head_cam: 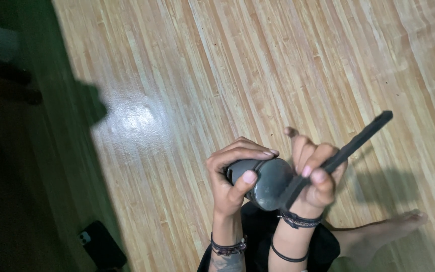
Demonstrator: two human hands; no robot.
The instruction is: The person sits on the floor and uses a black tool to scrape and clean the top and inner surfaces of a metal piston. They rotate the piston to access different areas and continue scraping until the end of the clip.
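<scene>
Head view, two hands, left (230,184) gripping one grey cylinder (265,181), right (318,176) clutching one black stick (348,148)

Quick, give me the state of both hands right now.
Left hand: closed around a dark grey cylinder.
Right hand: closed on a long black stick that reaches to the cylinder's end.

Landmark: phone (101,245), lying on wood floor (258,65) bottom-left. Floor up and right of phone open, wide passage. Left of phone: dark furniture (6,80) blocks. Far right of phone: bare foot (383,234) in path.
</scene>
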